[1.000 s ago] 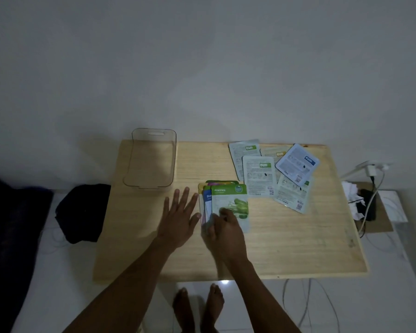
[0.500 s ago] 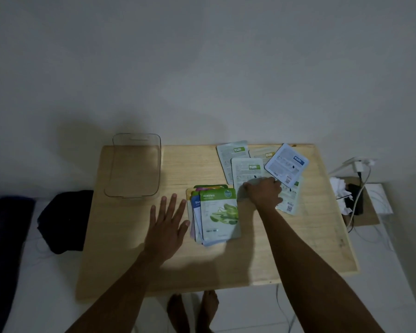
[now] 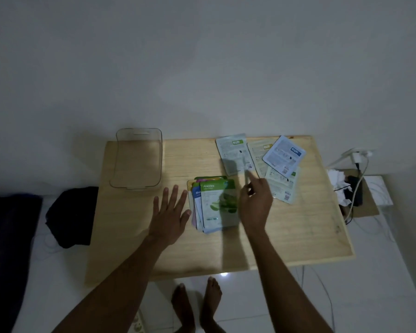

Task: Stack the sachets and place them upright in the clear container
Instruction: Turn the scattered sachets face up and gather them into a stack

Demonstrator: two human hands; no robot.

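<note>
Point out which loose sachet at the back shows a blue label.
The tilted sachet farthest right, lying on top of its neighbours; the others carry green or yellowish labels.

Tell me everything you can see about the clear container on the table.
The clear container is a see-through, plastic-looking rectangular bin with rounded corners and a slot handle cut into its far wall. It looks empty: the wood of the table shows through its base. It stands open side up at the table's far left corner, its far end reaching the table's edge by the wall. Nothing touches it; the left hand lies flat on the table nearer the person, clear of it.
</note>
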